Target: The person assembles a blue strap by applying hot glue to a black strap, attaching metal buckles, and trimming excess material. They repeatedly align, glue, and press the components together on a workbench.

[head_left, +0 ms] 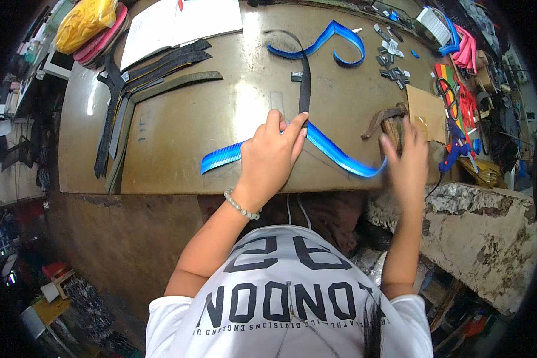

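Observation:
My left hand (271, 149) pinches a black strap (305, 83) between thumb and fingertips, right where it meets a blue ribbed strap (340, 160). This blue strap lies across the near part of the table, one end left of my wrist, the other curling up toward my right hand (407, 170). Motion smears the right hand's fingers. They are close to a wooden handle (391, 131) with a dark curved metal head (377, 121), possibly a hammer; whether they touch it cannot be made out. Another length of blue strap (334, 30) bends across the table's far side.
Black and olive straps (173, 89) hang over the table's left part, near an open notebook (185, 24). Small dark pieces (394, 74) are scattered at far right. A cardboard piece (426, 113) and a blue glue gun (455, 149) lie by the right edge.

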### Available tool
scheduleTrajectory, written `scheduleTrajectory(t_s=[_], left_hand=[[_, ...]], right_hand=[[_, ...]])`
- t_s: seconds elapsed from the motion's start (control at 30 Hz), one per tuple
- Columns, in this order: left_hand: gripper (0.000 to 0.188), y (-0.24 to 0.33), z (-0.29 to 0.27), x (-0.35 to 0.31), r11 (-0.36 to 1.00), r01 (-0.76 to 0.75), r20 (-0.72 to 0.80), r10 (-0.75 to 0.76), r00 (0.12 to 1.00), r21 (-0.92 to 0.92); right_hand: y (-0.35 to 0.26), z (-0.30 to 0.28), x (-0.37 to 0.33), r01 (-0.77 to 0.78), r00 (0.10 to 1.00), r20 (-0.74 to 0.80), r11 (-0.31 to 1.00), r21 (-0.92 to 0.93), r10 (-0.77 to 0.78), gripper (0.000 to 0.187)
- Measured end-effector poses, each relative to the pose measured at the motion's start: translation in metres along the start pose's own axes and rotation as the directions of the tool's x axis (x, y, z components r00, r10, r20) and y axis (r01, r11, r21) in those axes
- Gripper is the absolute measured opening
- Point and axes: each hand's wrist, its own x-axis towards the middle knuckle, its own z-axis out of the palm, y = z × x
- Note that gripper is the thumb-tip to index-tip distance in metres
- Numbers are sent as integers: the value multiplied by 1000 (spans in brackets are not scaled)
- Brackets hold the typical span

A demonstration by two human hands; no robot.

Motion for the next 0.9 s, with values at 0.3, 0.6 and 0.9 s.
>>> scheduleTrajectory(t_s=[0.3, 0.6, 0.9], left_hand=[[49, -10, 0, -6, 982, 52, -9, -54, 998, -184], [51, -14, -3, -8, 931, 143, -9, -155, 988, -337], [31, -15, 1, -4, 935, 116, -47, -139, 989, -336]], right_hand=[[-39, -60, -25, -252, 952, 102, 550, 796, 289, 44], [-94, -33, -46, -39, 970, 190, 681, 731, -149, 32], [-93, -27, -64, -95, 893, 417, 836, 540, -167, 31]])
